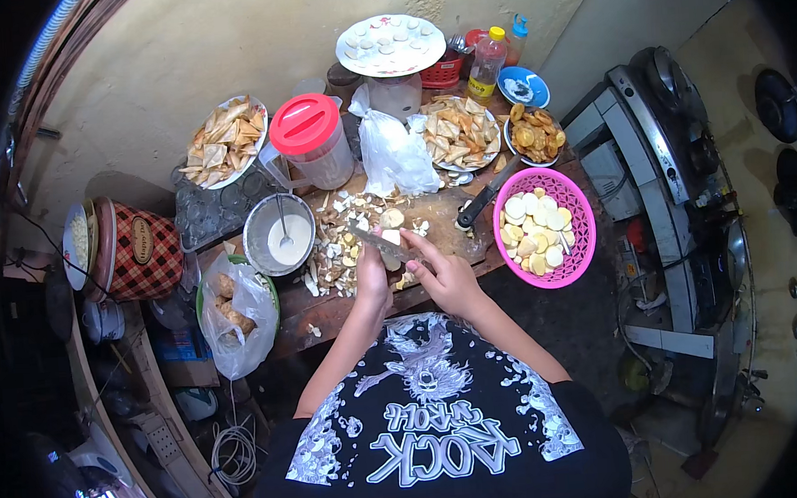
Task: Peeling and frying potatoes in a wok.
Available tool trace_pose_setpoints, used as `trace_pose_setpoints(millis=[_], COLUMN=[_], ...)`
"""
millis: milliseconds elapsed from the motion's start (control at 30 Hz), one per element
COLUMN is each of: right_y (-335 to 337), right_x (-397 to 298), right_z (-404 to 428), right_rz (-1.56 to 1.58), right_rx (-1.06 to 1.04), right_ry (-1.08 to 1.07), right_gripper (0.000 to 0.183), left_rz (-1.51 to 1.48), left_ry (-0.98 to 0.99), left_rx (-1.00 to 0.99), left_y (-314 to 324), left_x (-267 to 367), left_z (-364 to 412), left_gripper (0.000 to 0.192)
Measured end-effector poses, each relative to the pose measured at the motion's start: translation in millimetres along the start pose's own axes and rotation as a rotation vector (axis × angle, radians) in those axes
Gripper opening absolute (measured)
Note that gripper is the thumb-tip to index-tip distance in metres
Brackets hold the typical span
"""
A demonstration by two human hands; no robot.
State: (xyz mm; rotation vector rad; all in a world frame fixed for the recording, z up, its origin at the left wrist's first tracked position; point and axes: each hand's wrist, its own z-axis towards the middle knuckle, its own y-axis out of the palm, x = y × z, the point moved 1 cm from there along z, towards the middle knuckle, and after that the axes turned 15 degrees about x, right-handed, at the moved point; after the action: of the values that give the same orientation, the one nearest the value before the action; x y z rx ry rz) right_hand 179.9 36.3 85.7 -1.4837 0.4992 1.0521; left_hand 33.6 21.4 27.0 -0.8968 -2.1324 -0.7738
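My left hand [373, 277] grips a peeled pale root piece [391, 238] above the wooden table's front edge. In my right hand [451, 281] is a knife [372, 238], its blade lying across the root piece and pointing up to the left. The right fingers partly cover the knife's handle. Peelings [331, 256] are heaped beneath and left of my hands. Just beyond them, a pale cut piece [391, 217] rests on the wooden board [462, 235]. To the right, a pink plastic basket [585, 256] holds many pale round slices [538, 225].
A black-handled knife [480, 201] leans near the basket. At left are a metal pot of white batter [290, 248] and a plastic bag of brown roots [236, 315]. Behind stand a red-lidded pitcher [308, 135], a white bag [397, 151], and plates of fried pieces [460, 131]. A stove [649, 124] is farther right.
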Motion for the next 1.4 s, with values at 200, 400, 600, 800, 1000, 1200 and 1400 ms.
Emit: trace_pose_setpoints(millis=[200,400,600,800,1000,1200,1400], right_y=[8,5,7,20,-12,-20,-14], right_x=[-4,-8,-14,-11,-18,-20,-27], right_z=[-5,-2,-4,-2,20,15,7], right_rz=[-0.089,-0.189,-0.204,-0.152,0.011,0.061,-0.240], right_rx=[0.089,0.130,0.161,0.266,0.044,-0.025,-0.026], right_ry=[-0.172,-0.213,-0.223,-0.259,-0.109,-0.220,-0.284], right_gripper=[0.051,0.050,0.047,0.042,0.042,0.048,0.057], left_rz=[-0.235,-0.312,-0.434,-0.553,-0.482,-0.474,-0.527], left_ry=[-0.171,-0.098,-0.025,0.116,0.199,0.124,0.098], left_rx=[-0.008,-0.025,-0.034,0.046,0.031,-0.015,-0.035], left_y=[4,11,8,20,19,17,11], left_x=[-1,2,-11,-7,8,22,7], left_z=[2,-5,0,-13,-30,-28,-12], left_gripper=[0.047,0.046,0.042,0.022,0.021,0.017,0.019])
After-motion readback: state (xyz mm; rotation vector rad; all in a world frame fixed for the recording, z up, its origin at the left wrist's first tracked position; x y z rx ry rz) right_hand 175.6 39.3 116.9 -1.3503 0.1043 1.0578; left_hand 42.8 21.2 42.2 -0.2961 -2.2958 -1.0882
